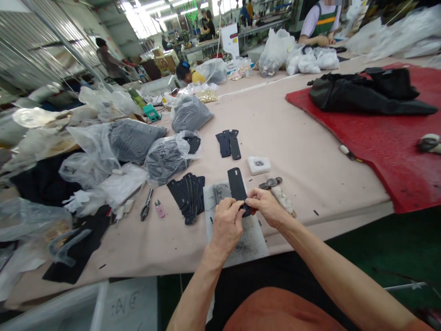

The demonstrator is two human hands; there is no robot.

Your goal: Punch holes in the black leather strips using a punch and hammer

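Both hands meet at the near end of a flat black strip-shaped piece (236,181) with a slot at its far end. My left hand (227,223) pinches that end from the left, fingers curled. From the right, my right hand (264,205) grips the same end between thumb and fingers. What lies between the fingertips is too small to make out. Under the hands is a grey, scuffed board (255,241). A fanned stack of similar black pieces (189,197) lies to the left, and a few more pieces (228,143) lie farther back.
A hammer (275,186) with a wrapped handle lies right of my hands, near a small white block (259,165). Pliers (146,205) and pink snips (160,209) lie left. Filled plastic bags (168,156) crowd the left side. A black bag (365,94) rests on a red mat (396,151). A co-worker (320,23) sits across the table.
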